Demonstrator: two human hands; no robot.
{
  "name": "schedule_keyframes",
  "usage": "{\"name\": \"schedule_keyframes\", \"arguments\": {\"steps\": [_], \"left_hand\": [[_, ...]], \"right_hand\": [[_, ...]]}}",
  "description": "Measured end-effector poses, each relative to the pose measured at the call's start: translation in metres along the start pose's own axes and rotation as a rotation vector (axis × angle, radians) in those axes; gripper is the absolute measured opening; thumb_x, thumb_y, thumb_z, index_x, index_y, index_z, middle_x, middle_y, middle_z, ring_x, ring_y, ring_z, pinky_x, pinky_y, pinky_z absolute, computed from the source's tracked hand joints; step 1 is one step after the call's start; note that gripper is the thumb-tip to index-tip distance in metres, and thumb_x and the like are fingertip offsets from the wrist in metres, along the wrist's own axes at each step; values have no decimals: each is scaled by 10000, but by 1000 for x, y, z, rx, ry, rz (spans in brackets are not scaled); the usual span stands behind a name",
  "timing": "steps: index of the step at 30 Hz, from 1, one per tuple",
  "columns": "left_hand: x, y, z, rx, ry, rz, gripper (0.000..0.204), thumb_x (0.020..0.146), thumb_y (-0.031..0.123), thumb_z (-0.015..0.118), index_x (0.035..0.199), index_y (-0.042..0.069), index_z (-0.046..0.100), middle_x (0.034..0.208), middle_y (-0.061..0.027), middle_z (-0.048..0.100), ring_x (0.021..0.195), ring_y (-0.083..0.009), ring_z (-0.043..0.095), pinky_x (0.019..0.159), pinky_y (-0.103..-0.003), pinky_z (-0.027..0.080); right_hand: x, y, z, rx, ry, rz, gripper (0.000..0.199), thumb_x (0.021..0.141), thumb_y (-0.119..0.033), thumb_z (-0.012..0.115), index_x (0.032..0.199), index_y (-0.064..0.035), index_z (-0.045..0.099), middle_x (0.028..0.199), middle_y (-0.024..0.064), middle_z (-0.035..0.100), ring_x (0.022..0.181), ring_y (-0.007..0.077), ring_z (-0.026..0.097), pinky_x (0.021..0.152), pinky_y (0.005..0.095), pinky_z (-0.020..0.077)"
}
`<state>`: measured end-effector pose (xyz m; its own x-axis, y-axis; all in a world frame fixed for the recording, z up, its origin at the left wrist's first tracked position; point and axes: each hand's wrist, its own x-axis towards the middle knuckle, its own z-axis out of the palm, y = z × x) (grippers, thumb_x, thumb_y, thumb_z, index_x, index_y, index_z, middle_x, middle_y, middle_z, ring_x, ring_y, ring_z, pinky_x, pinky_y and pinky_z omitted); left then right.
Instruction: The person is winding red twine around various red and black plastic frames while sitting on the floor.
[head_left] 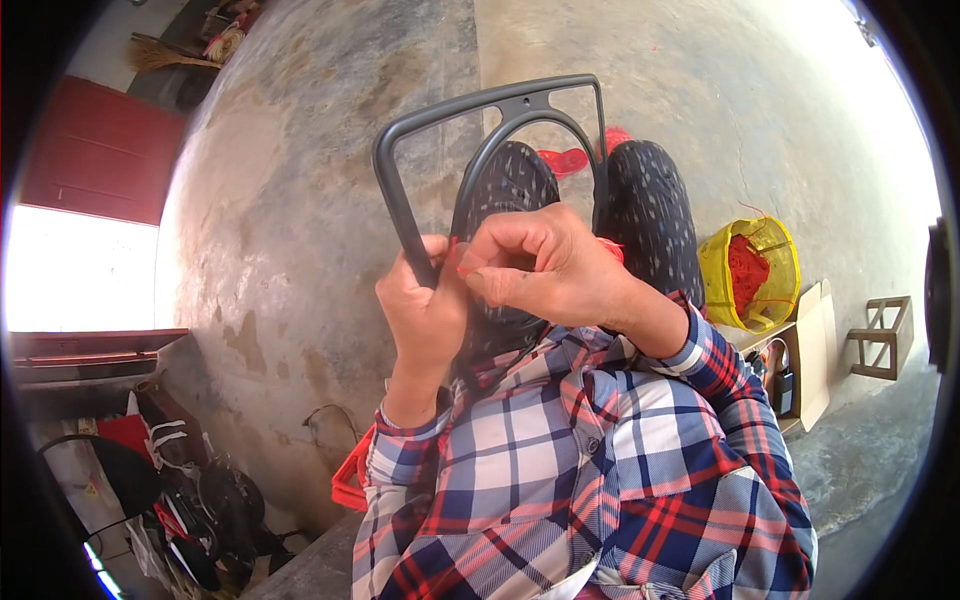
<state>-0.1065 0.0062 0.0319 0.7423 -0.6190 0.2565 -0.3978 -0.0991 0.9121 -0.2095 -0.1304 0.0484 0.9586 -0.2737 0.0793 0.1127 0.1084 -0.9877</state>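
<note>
A dark grey frame (500, 97) with a curved inner arch stands tilted over my lap. Its left leg runs down into my left hand (428, 315), whose fingers are closed around it. My right hand (552, 265) is just to the right, thumb and forefinger pinched together close to my left fingertips. A thin red strand (453, 246) shows between the two hands; most of it is hidden by the fingers. Below the frame are my knees in dark patterned trousers (655, 215).
To the right stand a yellow basket (715, 275) holding red material (747, 270), an open cardboard box (818, 355) and a small wooden stool (880, 338). A red plastic basket (350, 475) is at my left side. Assorted clutter (205, 500) fills the lower left; a broom (165, 53) is at upper left.
</note>
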Motion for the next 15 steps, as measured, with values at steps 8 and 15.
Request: {"name": "schedule_keyframes", "arguments": {"steps": [8,15], "left_hand": [[5,-3,-4,-232,48,-72,59,863,-13,580,915,-28,604,725,-41,641,646,-91,590,569,-251,465],[6,-6,-2,28,8,61,70,855,-6,605,919,-34,605,726,-47,644,666,-77,579,574,-245,457]], "right_hand": [[-2,6,-1,58,-52,-10,94,883,-42,624,934,34,648,776,38,649,699,59,581,616,225,476],[0,-5,4,-120,-33,-63,93,865,-25,622,943,16,652,782,59,671,672,71,588,610,231,477]]}}
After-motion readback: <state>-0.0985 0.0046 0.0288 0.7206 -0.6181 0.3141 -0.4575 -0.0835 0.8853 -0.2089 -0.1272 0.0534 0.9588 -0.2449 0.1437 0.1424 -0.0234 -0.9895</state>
